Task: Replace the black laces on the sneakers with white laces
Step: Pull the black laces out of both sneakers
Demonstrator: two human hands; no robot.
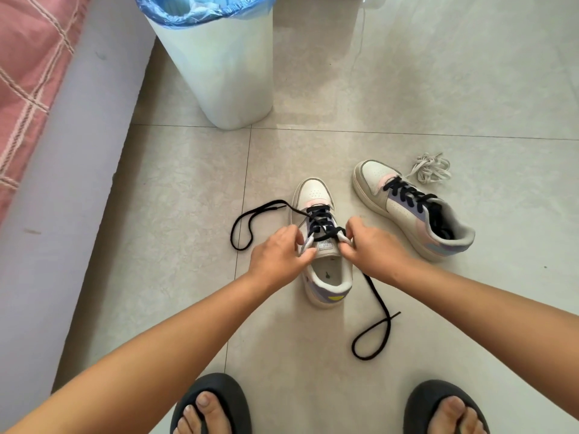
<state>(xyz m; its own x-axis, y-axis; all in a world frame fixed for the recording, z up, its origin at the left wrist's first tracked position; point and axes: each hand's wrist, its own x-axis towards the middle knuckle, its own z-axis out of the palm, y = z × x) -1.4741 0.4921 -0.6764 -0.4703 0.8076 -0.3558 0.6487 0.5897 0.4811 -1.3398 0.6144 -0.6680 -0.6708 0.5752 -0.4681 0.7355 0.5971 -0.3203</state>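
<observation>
- Head view, looking down: near sneaker (322, 245) stands upright on the tiled floor (188, 214), toe pointing away from the person
- Left hand (279, 252) and right hand (372, 249) meet at the tongue, one on each side; fingers curled, each pinching the upper near the top eyelets, where the black lace (319, 223) crosses
- Black lace threaded through the lower eyelets; one loose end loops on the floor to the left, the other trails past the heel toward the right slipper (445, 408)
- Far sneaker (413, 211) lies to the right, apart from the first, fully laced in black
- White laces (432, 169) sit in a loose bundle on the floor just beyond the far sneaker's toe
- Bin (219, 57) with a blue liner stands beyond the sneakers; left slipper (213, 405) at the bottom edge; bed (31, 73) with pink checked cover at left
</observation>
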